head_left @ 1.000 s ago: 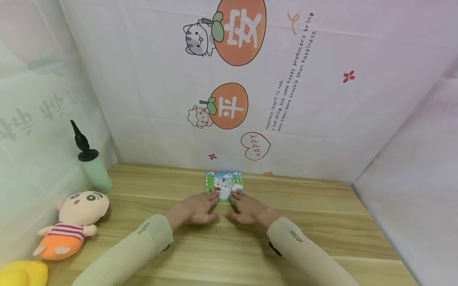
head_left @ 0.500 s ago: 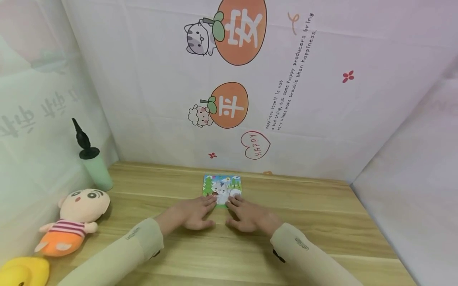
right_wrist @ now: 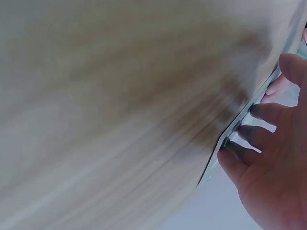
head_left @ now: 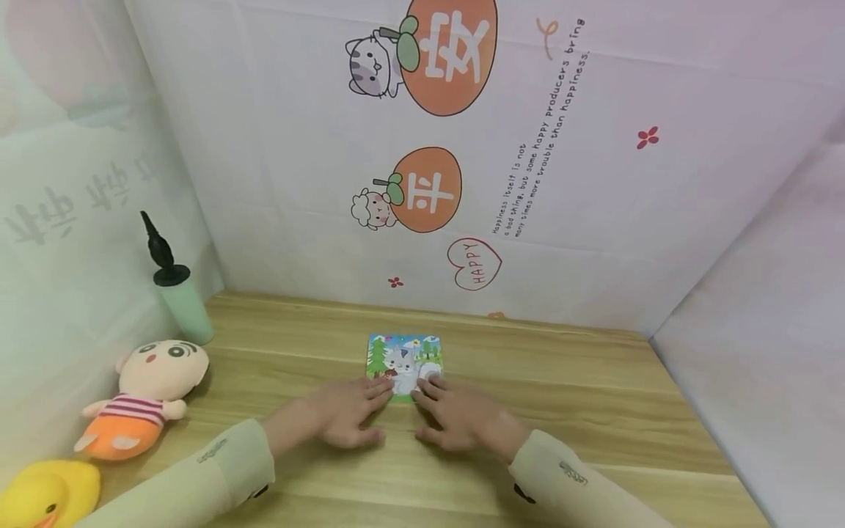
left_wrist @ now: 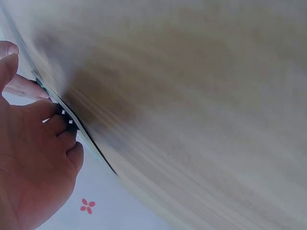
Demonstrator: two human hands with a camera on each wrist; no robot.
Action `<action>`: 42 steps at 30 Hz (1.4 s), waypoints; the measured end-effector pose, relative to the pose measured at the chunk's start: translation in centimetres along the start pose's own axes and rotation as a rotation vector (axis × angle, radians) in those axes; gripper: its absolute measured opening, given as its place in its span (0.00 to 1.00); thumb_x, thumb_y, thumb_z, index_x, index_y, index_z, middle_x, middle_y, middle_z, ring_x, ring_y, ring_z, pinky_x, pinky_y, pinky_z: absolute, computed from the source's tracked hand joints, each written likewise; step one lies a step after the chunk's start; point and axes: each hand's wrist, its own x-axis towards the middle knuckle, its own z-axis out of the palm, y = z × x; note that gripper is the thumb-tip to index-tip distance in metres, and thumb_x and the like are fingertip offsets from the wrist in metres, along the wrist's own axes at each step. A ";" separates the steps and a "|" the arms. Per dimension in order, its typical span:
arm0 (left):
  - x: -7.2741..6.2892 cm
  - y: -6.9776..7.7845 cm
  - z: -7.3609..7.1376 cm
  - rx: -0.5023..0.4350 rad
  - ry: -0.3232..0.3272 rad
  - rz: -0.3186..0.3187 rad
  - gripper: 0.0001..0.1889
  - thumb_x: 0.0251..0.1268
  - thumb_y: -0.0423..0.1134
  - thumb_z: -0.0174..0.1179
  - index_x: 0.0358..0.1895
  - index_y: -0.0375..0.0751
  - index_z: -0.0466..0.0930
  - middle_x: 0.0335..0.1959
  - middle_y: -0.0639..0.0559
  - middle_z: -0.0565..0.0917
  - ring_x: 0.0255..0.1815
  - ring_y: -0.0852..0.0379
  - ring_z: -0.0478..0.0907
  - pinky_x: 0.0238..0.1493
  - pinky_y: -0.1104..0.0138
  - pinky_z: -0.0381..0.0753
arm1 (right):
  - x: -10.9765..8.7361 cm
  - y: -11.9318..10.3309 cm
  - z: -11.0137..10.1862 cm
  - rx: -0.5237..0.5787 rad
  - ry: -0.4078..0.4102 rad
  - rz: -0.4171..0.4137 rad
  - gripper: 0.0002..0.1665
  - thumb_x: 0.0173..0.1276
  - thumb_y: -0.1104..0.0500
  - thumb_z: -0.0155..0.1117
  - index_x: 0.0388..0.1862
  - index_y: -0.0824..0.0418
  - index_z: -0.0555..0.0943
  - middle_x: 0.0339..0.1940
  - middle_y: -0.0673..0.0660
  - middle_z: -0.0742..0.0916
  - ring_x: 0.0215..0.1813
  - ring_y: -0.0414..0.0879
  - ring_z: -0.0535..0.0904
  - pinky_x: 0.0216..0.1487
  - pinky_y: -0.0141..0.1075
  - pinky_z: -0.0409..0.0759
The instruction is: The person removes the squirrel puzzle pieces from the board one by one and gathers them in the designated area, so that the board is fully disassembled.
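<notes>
A thin square picture card (head_left: pixel 404 359) with a grey cartoon squirrel, green trees and blue sky lies flat on the wooden table. On its lower left part rest the fingertips of my left hand (head_left: pixel 346 412), thumb stretched out on the wood. My right hand (head_left: pixel 458 416) touches the lower right part in the same way, its fingers extended. In the left wrist view, the left hand (left_wrist: pixel 38 158) meets the card's thin edge (left_wrist: pixel 91 139). The right wrist view has the fingers of the right hand (right_wrist: pixel 273 153) against the card's edge (right_wrist: pixel 225 136).
Along the left side stand a pale green hand pump (head_left: pixel 185 308) with a black top, a plush doll (head_left: pixel 141 396) in orange shorts and a yellow duck (head_left: pixel 53 491). A printed white cloth (head_left: pixel 561 183) hangs behind the wooden table (head_left: pixel 581 411).
Both hands have moved toward me with the card sliding under their fingertips, away from the back cloth. The head view has shifted slightly.
</notes>
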 end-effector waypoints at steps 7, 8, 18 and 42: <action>-0.9 0.9 0.2 0.041 0.006 0.028 0.44 0.77 0.69 0.41 0.83 0.40 0.56 0.87 0.46 0.54 0.87 0.46 0.54 0.87 0.56 0.59 | -1.2 -0.9 -0.1 -0.061 0.016 -0.031 0.44 0.80 0.29 0.43 0.84 0.53 0.61 0.86 0.57 0.64 0.86 0.56 0.60 0.85 0.50 0.65; -1.1 1.1 0.2 0.049 0.001 0.030 0.44 0.77 0.69 0.41 0.83 0.41 0.56 0.87 0.46 0.54 0.87 0.47 0.54 0.87 0.56 0.59 | -1.4 -1.0 -0.1 -0.065 0.017 -0.035 0.44 0.80 0.29 0.43 0.84 0.53 0.61 0.86 0.57 0.65 0.86 0.56 0.61 0.85 0.50 0.65; -2.9 3.1 0.5 0.118 0.002 0.066 0.44 0.76 0.71 0.39 0.83 0.44 0.56 0.87 0.48 0.54 0.87 0.50 0.55 0.86 0.59 0.61 | -3.9 -2.4 0.1 -0.121 0.050 -0.097 0.42 0.80 0.31 0.44 0.82 0.53 0.65 0.83 0.58 0.69 0.83 0.57 0.66 0.82 0.49 0.70; -7.8 6.8 0.6 0.079 0.005 0.139 0.43 0.77 0.72 0.39 0.81 0.44 0.62 0.85 0.49 0.61 0.85 0.52 0.61 0.80 0.59 0.71 | -8.0 -6.1 0.8 -0.202 0.140 -0.229 0.40 0.82 0.30 0.37 0.77 0.53 0.72 0.77 0.56 0.78 0.75 0.55 0.78 0.72 0.46 0.82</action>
